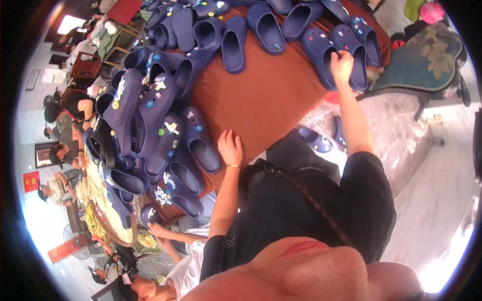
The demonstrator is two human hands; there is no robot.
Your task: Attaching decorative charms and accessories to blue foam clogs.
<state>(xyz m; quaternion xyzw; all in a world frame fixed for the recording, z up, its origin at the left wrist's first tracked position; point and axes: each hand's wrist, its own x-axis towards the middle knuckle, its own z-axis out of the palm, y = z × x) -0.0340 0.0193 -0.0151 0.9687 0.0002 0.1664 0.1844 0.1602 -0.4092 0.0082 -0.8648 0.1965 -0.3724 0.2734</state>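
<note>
Navy clogs with colourful charms lie across a table covered by a brown cloth (261, 103). My right hand (342, 67) is at the far right side, its fingers curled at the inner edges of a pair, a left clog (316, 47) and a right clog (357, 55). The exact grip is partly hidden by the hand. My left hand (230, 146) rests on the cloth near the table's front edge, fingers extended, holding nothing. Close to its left is a charm-covered clog (200, 143), apart from the fingers.
A large heap of clogs (135, 110) covers the table's left side. At the lower left a co-worker's hands (158, 231) hold another clog (149, 214). A green upholstered chair (419, 62) stands at the right. Two clogs, one a blue slipper (315, 139), lie below the table.
</note>
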